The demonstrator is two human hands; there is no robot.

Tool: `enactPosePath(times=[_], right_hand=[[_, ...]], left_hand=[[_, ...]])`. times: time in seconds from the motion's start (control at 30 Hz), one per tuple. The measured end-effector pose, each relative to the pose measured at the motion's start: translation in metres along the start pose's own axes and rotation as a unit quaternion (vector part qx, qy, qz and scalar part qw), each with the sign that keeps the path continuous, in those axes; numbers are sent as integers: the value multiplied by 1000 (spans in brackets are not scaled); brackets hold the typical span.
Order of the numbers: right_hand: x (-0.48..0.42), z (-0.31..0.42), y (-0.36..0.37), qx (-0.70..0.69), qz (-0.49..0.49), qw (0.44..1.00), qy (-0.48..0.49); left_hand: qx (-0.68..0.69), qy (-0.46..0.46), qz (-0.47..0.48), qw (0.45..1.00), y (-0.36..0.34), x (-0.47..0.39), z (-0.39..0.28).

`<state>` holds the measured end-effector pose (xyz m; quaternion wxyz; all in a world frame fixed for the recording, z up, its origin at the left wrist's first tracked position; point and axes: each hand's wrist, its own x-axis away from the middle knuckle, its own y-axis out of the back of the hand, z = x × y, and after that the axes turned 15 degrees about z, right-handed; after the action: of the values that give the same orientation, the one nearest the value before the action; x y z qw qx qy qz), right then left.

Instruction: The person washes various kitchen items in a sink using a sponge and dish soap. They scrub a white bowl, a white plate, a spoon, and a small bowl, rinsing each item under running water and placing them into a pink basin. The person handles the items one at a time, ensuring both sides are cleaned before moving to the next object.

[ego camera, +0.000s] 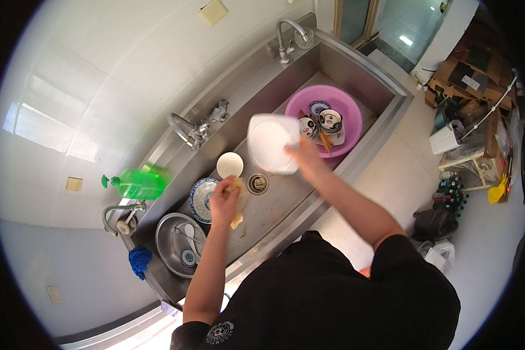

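Observation:
A white square plate (271, 140), blurred by motion, is held at its right edge by my right hand (305, 158) above the steel sink (271, 192). In my left hand (222, 203) is a yellowish sponge or scrubbing cloth (236, 188). Just beyond that hand stands a white bowl (230, 165). A blue-and-white patterned plate (200, 197) lies partly hidden behind my left fingers. The sink drain (258, 183) shows between my two hands.
A pink basin (323, 92) holds panda-print bowls (330, 118) and chopsticks (325, 142). At left sits a steel basin (166, 245) with spoons (190, 236). A green detergent bottle (140, 184), faucets (181, 129) and a blue cloth (140, 261) line the sink's edge.

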<state>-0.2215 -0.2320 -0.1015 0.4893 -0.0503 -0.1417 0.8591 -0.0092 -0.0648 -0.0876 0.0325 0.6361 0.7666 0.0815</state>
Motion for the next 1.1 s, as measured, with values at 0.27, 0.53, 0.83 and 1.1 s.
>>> enactPosePath(times=[0.27, 0.53, 0.83, 1.1], right_hand=[[-94, 98, 182, 760, 72, 609, 214], [-111, 69, 264, 930, 268, 246, 48], [-114, -37, 351, 941, 244, 222, 75], [-92, 3, 248, 921, 186, 323, -112]], left_hand=[[126, 151, -166, 966, 54, 85, 51], [275, 147, -327, 892, 84, 125, 64], [221, 231, -364, 875, 89, 140, 64], [339, 180, -341, 858, 76, 147, 75]])
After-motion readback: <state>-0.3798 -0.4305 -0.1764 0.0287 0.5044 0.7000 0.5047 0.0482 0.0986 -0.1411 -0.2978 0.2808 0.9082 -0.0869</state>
